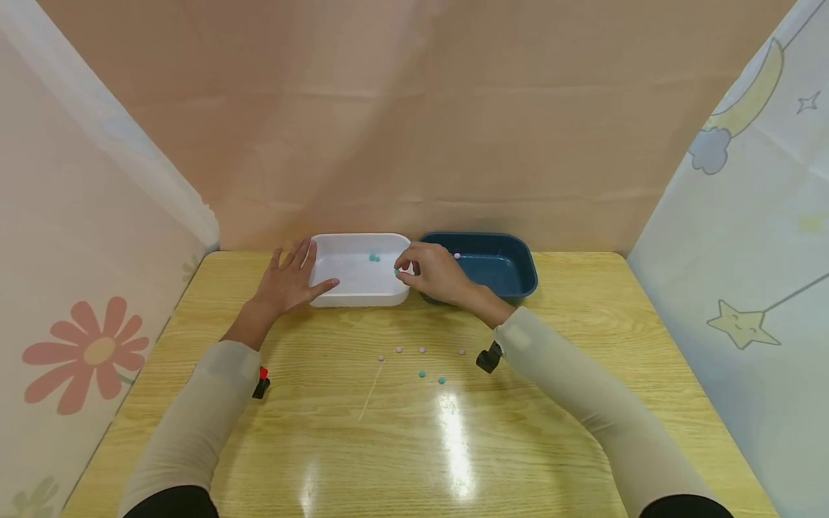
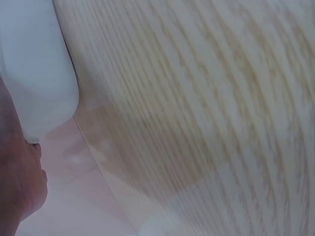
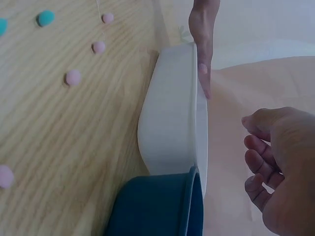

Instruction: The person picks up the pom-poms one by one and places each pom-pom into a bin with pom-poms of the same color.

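Observation:
My left hand (image 1: 289, 279), fingers spread, rests on the left end of a white tray (image 1: 359, 300), its thumb reaching over the front rim. Inside that tray lie a few teal balls (image 1: 373, 257). Over the tray's right end, my right hand (image 1: 435, 272) pinches a small teal ball (image 1: 397, 271) between thumb and fingertips. In the right wrist view the right hand (image 3: 283, 157) has its other fingers curled, and the ball is hidden there. Beneath the right wrist is a dark blue tray (image 1: 526, 284) with a pink ball (image 1: 457, 256) in it.
On the wooden table in front of the trays lie several pink balls (image 1: 422, 350) in a loose row. Nearer to me are two teal balls (image 1: 442, 380). A peach backdrop (image 1: 414, 144) rises right behind the trays, with patterned side panels (image 1: 732, 237) left and right.

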Available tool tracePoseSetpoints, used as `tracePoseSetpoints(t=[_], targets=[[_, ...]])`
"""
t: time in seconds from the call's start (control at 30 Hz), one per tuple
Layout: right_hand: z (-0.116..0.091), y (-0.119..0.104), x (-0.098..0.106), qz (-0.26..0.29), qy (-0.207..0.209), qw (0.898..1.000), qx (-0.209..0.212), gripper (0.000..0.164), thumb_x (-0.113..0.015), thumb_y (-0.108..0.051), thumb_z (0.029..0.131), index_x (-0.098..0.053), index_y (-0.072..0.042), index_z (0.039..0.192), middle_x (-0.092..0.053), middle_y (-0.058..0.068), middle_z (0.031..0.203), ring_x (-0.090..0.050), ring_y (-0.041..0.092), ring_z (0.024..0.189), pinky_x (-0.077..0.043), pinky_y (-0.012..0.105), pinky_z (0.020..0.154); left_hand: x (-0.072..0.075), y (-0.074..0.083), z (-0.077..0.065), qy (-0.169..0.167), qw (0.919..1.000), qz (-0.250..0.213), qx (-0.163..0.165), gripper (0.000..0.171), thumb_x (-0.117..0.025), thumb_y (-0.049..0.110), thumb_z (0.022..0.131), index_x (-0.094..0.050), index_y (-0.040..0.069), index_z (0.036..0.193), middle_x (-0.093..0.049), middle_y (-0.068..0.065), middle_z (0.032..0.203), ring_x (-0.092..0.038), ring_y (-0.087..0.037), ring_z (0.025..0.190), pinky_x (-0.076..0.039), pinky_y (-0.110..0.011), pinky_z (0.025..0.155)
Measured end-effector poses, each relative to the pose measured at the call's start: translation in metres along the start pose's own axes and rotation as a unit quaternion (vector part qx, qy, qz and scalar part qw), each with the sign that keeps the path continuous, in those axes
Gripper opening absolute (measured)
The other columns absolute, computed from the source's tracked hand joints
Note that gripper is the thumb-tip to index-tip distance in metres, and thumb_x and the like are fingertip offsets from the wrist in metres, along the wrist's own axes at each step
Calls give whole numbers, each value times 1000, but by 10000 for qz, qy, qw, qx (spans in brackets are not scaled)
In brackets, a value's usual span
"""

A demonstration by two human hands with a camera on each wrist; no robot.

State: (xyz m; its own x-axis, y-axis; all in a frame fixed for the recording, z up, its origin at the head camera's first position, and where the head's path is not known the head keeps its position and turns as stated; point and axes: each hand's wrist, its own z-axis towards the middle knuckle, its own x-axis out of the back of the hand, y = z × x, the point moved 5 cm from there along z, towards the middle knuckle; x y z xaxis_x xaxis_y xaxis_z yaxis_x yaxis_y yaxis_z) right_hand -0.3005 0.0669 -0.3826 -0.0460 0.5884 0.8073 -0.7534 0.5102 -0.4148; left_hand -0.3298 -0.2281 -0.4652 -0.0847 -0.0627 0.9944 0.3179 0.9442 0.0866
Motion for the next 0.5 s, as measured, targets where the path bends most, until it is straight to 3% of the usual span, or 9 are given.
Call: tracePoseSetpoints(t=[0.27,0.5], targets=[[16,17,2,-300,-136,9990,-308,14,-80,-13,95,-81,-4,106,-76,8,97,-71,28,85,-56,37,72,-1,0,0,36,9999,100,10,112,-28,82,100,2,-1,168,1,-21,177,-2,-38,164,4,-64,128],[25,33,2,-238,-139,9979,-592,16,-80,-11,94,-81,-2,107,-77,11,99,-72,29,88,-58,39,77,-4,0,0,13,10000,63,48,110,-32,80,101,1,-1,168,2,-20,177,0,-37,165,3,-63,129]])
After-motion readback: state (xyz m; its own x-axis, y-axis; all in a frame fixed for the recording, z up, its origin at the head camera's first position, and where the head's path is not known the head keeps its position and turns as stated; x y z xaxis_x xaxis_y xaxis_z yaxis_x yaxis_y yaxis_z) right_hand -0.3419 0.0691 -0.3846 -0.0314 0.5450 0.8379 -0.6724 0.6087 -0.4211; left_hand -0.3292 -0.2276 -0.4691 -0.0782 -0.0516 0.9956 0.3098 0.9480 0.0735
